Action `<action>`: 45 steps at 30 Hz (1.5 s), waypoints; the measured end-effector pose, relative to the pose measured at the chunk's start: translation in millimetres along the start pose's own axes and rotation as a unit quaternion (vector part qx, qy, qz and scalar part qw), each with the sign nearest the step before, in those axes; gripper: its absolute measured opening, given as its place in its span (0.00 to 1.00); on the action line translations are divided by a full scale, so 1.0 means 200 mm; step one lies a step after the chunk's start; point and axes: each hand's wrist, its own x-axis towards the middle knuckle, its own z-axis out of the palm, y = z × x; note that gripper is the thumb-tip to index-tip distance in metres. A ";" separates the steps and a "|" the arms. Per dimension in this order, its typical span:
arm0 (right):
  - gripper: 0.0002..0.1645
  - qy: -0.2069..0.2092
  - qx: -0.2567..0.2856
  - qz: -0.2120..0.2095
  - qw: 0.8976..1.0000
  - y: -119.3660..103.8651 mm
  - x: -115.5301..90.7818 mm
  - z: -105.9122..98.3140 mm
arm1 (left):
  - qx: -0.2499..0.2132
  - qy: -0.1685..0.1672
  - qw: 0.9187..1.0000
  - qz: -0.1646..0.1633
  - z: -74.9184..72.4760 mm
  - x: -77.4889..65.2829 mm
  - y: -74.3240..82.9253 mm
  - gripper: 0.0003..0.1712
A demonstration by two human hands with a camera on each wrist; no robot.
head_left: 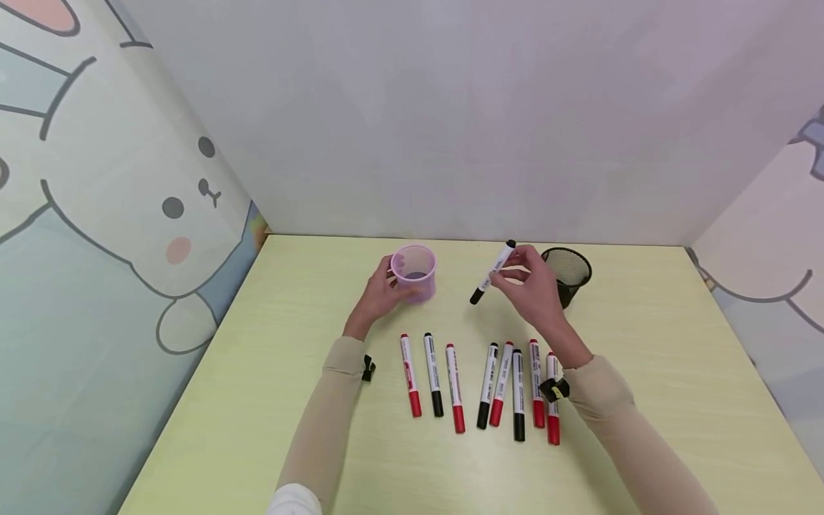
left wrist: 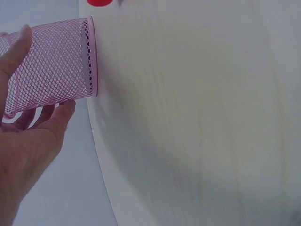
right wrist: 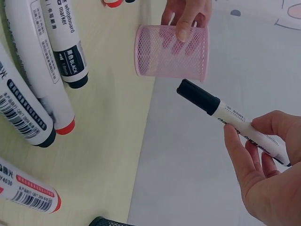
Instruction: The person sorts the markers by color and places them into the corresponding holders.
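Observation:
A pink mesh pen cup [head_left: 421, 290] stands upright near the back of the table, and my left hand [head_left: 378, 297] grips it from the left. In the left wrist view, the thumb and fingers lie on opposite sides of the cup [left wrist: 56, 61]. To the right, my right hand [head_left: 533, 292] pinches a white whiteboard marker [head_left: 493, 273] with a black cap, tilted and raised above the table. The right wrist view shows this marker [right wrist: 230, 117] between thumb and fingers, its black cap end pointing towards the pink cup, apart from it.
A black mesh pen cup [head_left: 568, 272] stands behind my right hand. Several red-capped and black-capped markers lie in a loose row in front of my hands, including a red one [head_left: 410, 375] at the left end and a black one [head_left: 518, 395] further right. A wall [head_left: 476, 143] rises behind the table.

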 end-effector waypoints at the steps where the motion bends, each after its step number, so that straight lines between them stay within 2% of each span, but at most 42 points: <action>1: 0.23 0.001 0.005 -0.003 1.000 -0.01 0.01 0.01 | 0.000 0.000 1.000 0.000 0.00 0.00 0.00 0.49; 8: 0.23 0.012 0.004 -0.008 1.000 -0.04 0.05 0.05 | -0.003 -0.007 1.000 0.006 0.01 0.00 0.00 0.49; 17: 0.24 0.021 0.031 -0.023 0.999 -0.06 0.11 0.13 | -0.020 -0.009 1.000 0.007 0.00 0.01 -0.01 0.51; 23: 0.25 0.027 0.051 -0.030 0.998 -0.09 0.14 0.17 | -0.004 -0.007 1.000 0.005 -0.01 0.00 0.00 0.50; 31: 0.22 0.036 0.088 -0.080 0.992 -0.27 0.12 0.21 | 0.005 -0.002 1.000 0.001 -0.01 0.00 0.01 0.50; 34: 0.22 0.038 0.109 -0.088 0.989 -0.29 0.13 0.23 | 0.007 -0.003 1.000 0.000 -0.02 -0.01 0.02 0.49; 45: 0.22 0.019 0.147 -0.123 0.981 -0.26 0.19 0.33 | -0.001 -0.007 1.000 0.002 -0.02 0.00 0.01 0.48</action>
